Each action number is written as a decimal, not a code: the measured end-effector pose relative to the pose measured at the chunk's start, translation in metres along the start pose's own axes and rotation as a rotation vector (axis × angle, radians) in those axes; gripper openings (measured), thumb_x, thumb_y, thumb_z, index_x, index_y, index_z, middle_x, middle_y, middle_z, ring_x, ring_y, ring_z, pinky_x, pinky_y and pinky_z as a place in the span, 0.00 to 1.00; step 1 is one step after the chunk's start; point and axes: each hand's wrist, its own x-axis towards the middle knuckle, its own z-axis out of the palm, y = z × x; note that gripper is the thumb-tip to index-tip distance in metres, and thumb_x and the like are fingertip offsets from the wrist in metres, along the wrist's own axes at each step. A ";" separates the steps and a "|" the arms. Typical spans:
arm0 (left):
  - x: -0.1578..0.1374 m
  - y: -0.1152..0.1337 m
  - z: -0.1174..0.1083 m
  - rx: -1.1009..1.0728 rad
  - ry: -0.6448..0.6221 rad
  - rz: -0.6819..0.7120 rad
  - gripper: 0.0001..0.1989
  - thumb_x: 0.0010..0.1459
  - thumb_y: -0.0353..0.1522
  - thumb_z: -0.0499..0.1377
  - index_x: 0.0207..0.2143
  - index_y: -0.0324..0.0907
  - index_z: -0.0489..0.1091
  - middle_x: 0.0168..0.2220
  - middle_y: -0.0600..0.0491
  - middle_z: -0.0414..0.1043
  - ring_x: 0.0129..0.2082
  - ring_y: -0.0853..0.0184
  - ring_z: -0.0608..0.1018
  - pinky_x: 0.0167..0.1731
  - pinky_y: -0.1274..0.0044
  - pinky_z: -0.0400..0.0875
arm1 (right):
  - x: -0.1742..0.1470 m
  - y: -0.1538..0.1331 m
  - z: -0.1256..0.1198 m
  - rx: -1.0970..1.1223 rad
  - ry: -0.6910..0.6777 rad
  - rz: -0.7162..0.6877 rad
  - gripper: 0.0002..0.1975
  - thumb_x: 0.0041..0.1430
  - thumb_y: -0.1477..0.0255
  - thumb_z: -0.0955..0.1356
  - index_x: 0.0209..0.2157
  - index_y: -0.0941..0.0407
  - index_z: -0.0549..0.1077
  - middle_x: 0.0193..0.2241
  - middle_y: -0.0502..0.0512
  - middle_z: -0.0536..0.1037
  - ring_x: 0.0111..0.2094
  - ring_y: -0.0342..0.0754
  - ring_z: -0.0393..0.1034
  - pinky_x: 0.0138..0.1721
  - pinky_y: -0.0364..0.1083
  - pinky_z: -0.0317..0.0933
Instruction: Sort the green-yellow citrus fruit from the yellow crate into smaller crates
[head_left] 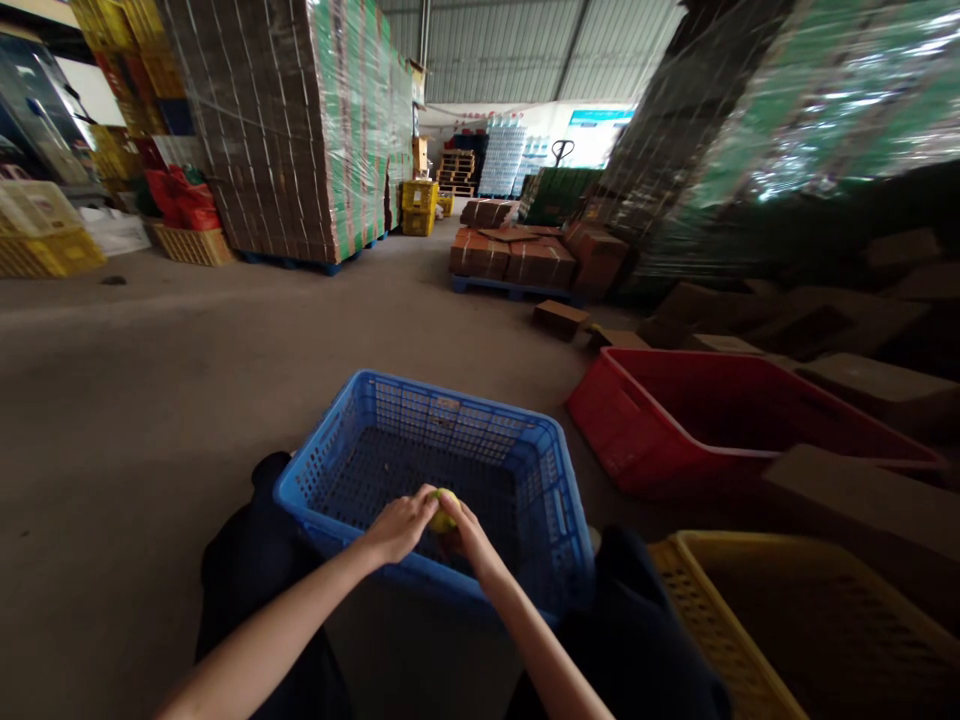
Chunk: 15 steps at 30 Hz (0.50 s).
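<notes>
No writing can be read anywhere: the cartons, the wrapped stacks [300, 120] and a pale tag on the far wall of the blue crate [551, 500] are all too small or blurred. Both hands meet over the near part of that crate, closed together on a small yellow-green fruit [442, 512]. The left hand [401, 522] covers its left side with curled fingers, and the right hand [466, 528] holds it from the right and below. Only a rounded sliver of the fruit shows between them, so its long axis and heading cannot be told. A red crate [637, 430] stands to the right of the blue one, a yellow crate [705, 600] nearer, all on the concrete floor [150, 380].
</notes>
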 end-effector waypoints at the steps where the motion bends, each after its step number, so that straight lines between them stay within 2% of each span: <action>1: 0.000 0.000 0.000 -0.008 -0.004 0.002 0.24 0.67 0.45 0.35 0.52 0.47 0.64 0.38 0.54 0.78 0.40 0.64 0.79 0.40 0.76 0.68 | -0.001 -0.001 0.000 -0.005 -0.001 0.004 0.33 0.42 0.43 0.69 0.39 0.57 0.70 0.19 0.44 0.69 0.16 0.40 0.62 0.18 0.40 0.50; 10: 0.000 0.000 -0.002 -0.148 -0.058 0.020 0.27 0.66 0.48 0.36 0.55 0.49 0.63 0.40 0.54 0.77 0.45 0.64 0.77 0.44 0.75 0.68 | -0.008 -0.013 0.002 -0.040 0.025 0.007 0.34 0.39 0.42 0.69 0.37 0.57 0.69 0.17 0.43 0.67 0.15 0.40 0.60 0.17 0.41 0.52; 15: 0.000 0.001 -0.003 -0.267 -0.080 0.052 0.26 0.66 0.48 0.38 0.57 0.47 0.63 0.43 0.53 0.76 0.42 0.65 0.77 0.43 0.75 0.69 | -0.004 -0.008 -0.003 -0.051 0.004 -0.020 0.32 0.42 0.43 0.69 0.37 0.56 0.70 0.20 0.45 0.70 0.17 0.41 0.63 0.18 0.41 0.55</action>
